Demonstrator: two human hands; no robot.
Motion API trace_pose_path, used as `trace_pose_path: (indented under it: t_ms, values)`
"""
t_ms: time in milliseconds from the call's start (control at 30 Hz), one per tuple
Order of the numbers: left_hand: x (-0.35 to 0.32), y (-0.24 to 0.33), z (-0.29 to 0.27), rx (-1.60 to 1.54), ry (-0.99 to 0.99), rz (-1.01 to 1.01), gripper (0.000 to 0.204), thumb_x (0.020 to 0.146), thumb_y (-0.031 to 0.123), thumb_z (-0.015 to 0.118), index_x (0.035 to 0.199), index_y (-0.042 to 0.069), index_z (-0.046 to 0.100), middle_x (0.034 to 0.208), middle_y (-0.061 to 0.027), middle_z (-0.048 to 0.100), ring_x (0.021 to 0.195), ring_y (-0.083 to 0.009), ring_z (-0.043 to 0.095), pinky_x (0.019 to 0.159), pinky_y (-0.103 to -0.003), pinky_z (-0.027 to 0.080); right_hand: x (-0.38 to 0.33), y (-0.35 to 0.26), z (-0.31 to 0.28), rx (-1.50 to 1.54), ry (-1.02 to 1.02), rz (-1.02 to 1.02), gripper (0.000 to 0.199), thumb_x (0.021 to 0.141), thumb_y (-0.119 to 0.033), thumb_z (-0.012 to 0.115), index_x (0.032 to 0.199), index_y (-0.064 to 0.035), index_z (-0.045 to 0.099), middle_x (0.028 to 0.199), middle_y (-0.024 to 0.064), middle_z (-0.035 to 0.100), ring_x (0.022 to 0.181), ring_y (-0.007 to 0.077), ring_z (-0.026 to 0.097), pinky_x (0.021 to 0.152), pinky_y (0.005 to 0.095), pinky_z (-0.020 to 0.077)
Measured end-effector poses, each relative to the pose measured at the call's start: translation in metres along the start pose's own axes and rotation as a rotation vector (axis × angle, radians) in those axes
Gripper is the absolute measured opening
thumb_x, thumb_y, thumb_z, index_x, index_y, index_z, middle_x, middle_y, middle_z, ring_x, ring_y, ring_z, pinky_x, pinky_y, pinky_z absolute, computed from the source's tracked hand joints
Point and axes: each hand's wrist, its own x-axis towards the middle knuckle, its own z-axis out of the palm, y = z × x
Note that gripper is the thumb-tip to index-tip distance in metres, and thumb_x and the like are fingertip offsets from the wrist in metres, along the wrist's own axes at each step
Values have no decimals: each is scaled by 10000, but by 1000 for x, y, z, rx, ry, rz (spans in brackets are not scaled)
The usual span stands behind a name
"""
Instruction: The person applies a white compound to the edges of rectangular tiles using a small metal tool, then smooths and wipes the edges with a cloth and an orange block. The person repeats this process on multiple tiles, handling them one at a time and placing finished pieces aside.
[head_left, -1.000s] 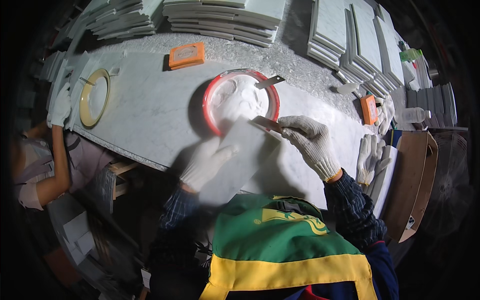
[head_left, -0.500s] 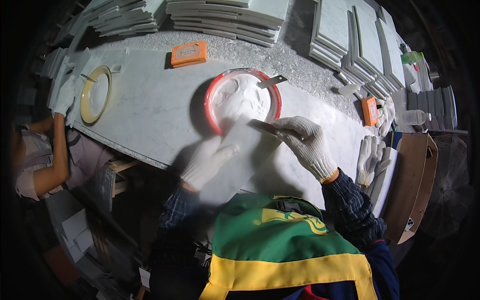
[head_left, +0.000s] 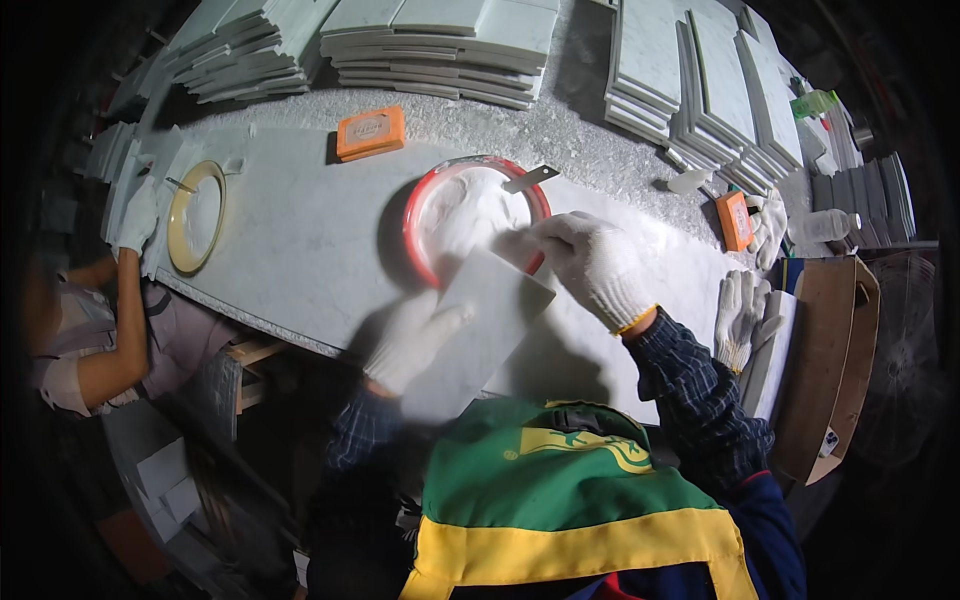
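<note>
My left hand (head_left: pixel 415 340), in a white knit glove, grips a pale marble tile (head_left: pixel 485 310) by its left edge, thumb lying over the top face. The tile is tilted, its far end beside the near rim of a red-rimmed bowl (head_left: pixel 408 225). White paste (head_left: pixel 475 210) fills the bowl, and a flat metal blade (head_left: pixel 532 179) with a hole leans on its far right rim. My right hand (head_left: pixel 592 262), also gloved, is closed in a pinch at the bowl's right side. The thin scraper in its fingers is mostly hidden and blurred now; the earlier frame shows it plainly.
Tile stacks (head_left: pixel 440 50) line the back of the marble-topped bench (head_left: pixel 300 220). An orange block (head_left: pixel 370 133) lies behind the bowl, another orange block (head_left: pixel 735 222) at right near spare gloves (head_left: pixel 742 310) and a cardboard box (head_left: pixel 825 370). At left, a co-worker's gloved hand (head_left: pixel 138 215) is by a cream bowl (head_left: pixel 177 235).
My right hand has moved a little left and up, taking the scraper off the tile's right edge toward the bowl. The left hand still holds the tile, now turned slightly.
</note>
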Motion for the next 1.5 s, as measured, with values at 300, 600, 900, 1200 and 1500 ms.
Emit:
trace_pose_path:
  t_ms: [300, 600, 900, 1200, 1500]
  values:
    - [-5, 5, 7, -284, 20, 44, 261, 1038, 188, 673, 1164, -40, 679, 995, -78, 740, 882, -101, 650, 807, -301, 544, -29, 21, -28, 34, 30, 23, 438, 973, -317, 764, 1335, -78, 699, 1098, 139, 759, 896, 243, 744, 812, 356, 585]
    - [-1, -6, 4, -175, 37, 41, 268, 1039, 190, 675, 1162, -49, 679, 970, -57, 716, 835, -80, 592, 764, -279, 518, -24, 172, -57, 302, 698, 600, 564, 932, -267, 786, 1373, 42, 619, 1283, 191, 704, 1108, 235, 705, 940, 322, 567]
    - [-2, -7, 4, -105, 23, 102, 308, 1061, 223, 642, 1247, -22, 665, 1025, -3, 679, 880, -71, 540, 804, -256, 479, 41, 204, -30, 81, 841, 694, 545, 766, -335, 878, 1137, 22, 699, 1090, 234, 729, 1008, 388, 726, 896, 452, 576]
    - [-2, -6, 4, -107, 19, 98, 319, 1062, 217, 641, 1250, -40, 652, 1044, -3, 687, 897, -68, 548, 821, -260, 487, 20, 210, -43, 47, 673, 446, 456, 831, -289, 892, 1058, 7, 631, 914, 115, 725, 829, 240, 709, 776, 362, 577]
    - [0, -8, 5, -124, 42, 49, 295, 1045, 202, 653, 1212, -40, 677, 1022, -29, 707, 891, -83, 584, 827, -274, 509, -15, 176, -61, 628, 406, 366, 741, 977, -207, 756, 1578, 31, 393, 1245, 141, 650, 1130, 203, 652, 986, 335, 549]
